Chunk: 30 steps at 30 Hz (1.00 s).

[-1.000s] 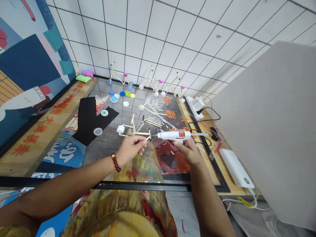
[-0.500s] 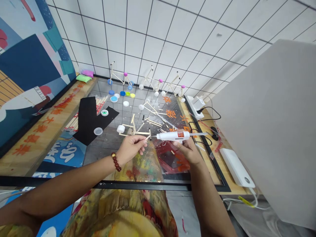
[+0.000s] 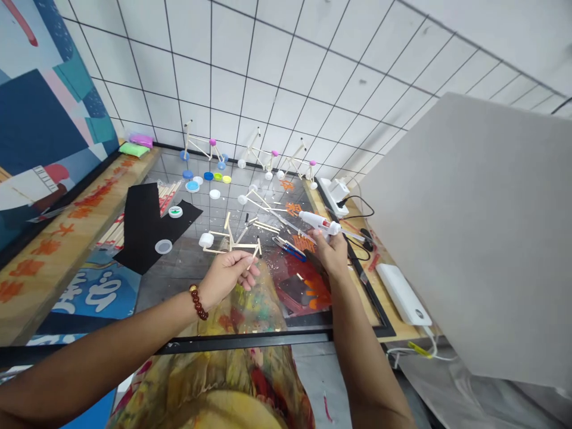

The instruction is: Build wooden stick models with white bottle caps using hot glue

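Observation:
My left hand (image 3: 230, 274), with a beaded bracelet on the wrist, pinches a short wooden stick (image 3: 254, 255) between thumb and fingertips. Right behind it stands a small bicycle-like model (image 3: 243, 245) of pale sticks, with a white bottle cap (image 3: 206, 240) at its left end. Whether the pinched stick touches the model I cannot tell. My right hand (image 3: 331, 253) is closed around a white glue gun (image 3: 318, 222), whose nozzle points up and left, apart from the model. Beneath that hand lies a blue-handled tool (image 3: 292, 250), partly covered.
Finished-looking stick models (image 3: 254, 152) line the wall. Coloured caps (image 3: 208, 176), black sheets (image 3: 140, 217) and bundled sticks (image 3: 167, 196) lie to the left. A power strip (image 3: 331, 196), dark cables and a white box-shaped device (image 3: 403, 295) are on the right.
The glue gun has moved right and away from the stick in my left hand, its nozzle now tilted upward. The blue-handled tool has come into sight. The whole view has shifted slightly.

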Each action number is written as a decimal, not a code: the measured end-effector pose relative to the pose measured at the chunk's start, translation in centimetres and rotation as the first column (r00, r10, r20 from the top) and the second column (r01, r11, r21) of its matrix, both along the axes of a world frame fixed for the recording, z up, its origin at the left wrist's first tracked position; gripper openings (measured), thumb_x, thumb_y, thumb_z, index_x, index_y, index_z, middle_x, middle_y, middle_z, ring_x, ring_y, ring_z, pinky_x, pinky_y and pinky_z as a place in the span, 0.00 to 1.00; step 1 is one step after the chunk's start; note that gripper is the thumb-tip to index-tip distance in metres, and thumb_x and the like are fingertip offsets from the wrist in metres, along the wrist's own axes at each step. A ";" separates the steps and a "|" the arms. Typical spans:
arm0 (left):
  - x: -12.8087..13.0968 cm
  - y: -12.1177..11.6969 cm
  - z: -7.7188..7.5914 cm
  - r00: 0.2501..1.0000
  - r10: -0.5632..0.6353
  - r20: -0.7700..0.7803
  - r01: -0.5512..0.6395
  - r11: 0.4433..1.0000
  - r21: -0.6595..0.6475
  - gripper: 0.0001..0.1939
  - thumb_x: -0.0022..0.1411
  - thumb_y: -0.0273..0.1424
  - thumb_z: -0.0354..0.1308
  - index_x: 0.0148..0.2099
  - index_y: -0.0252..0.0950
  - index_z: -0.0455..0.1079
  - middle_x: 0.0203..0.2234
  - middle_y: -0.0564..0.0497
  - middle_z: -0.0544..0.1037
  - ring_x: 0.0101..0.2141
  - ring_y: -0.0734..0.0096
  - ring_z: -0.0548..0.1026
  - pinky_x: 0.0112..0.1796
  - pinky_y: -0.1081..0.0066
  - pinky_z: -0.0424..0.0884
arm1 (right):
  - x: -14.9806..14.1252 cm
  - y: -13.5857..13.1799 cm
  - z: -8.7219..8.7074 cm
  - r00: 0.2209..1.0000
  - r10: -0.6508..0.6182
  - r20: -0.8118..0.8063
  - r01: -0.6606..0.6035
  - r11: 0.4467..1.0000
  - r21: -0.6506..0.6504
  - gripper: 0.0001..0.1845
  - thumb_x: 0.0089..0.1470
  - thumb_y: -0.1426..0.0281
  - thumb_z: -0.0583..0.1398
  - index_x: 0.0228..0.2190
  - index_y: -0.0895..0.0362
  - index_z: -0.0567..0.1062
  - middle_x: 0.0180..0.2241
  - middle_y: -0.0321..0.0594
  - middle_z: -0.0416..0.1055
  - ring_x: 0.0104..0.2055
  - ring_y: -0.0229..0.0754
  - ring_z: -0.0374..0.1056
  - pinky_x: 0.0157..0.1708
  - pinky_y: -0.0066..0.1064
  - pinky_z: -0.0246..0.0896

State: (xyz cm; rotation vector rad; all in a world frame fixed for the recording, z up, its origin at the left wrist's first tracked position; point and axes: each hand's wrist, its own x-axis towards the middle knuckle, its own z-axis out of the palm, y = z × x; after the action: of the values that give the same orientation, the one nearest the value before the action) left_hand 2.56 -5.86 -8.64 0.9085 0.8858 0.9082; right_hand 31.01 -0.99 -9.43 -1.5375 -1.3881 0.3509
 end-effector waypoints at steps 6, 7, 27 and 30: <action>0.0 -0.2 0.1 0.999 -0.005 0.037 0.006 1.000 -0.010 0.24 0.48 0.46 0.70 0.35 0.30 0.74 0.24 0.49 0.78 0.21 0.75 0.74 0.21 0.76 0.70 | 2.0 2.7 -0.9 0.945 -0.232 0.230 0.289 0.922 -0.258 0.29 0.51 0.56 0.59 0.49 0.60 0.76 0.40 0.51 0.79 0.41 0.55 0.73 0.44 0.43 0.66; 0.0 -0.2 0.2 0.999 -0.007 0.041 0.007 1.000 -0.005 0.23 0.48 0.46 0.70 0.35 0.30 0.74 0.25 0.49 0.78 0.21 0.75 0.74 0.21 0.76 0.70 | 2.0 2.9 -0.9 0.944 -0.228 0.239 0.290 0.919 -0.267 0.29 0.51 0.56 0.59 0.49 0.60 0.76 0.40 0.52 0.79 0.41 0.55 0.73 0.43 0.42 0.66; -0.2 -0.4 0.4 0.998 -0.038 0.040 0.037 0.999 0.027 0.24 0.48 0.47 0.70 0.35 0.30 0.75 0.25 0.49 0.77 0.22 0.76 0.73 0.22 0.76 0.68 | 4.4 1.4 1.6 0.914 -0.060 0.401 0.202 0.924 -0.324 0.17 0.49 0.60 0.60 0.35 0.59 0.79 0.26 0.39 0.75 0.28 0.42 0.65 0.29 0.31 0.54; -0.3 -0.3 0.5 0.999 -0.028 0.043 0.027 0.999 0.030 0.24 0.47 0.47 0.71 0.35 0.30 0.75 0.25 0.49 0.78 0.22 0.76 0.73 0.22 0.76 0.69 | 4.4 1.9 1.2 0.911 -0.056 0.409 0.204 0.922 -0.330 0.17 0.49 0.60 0.60 0.36 0.59 0.79 0.28 0.39 0.75 0.29 0.42 0.66 0.30 0.31 0.53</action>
State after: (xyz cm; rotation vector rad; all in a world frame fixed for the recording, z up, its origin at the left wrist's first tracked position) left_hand 2.23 -6.14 -8.09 0.9210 0.8228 0.9161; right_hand 35.38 0.89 -8.19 -2.0908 -1.5745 0.2315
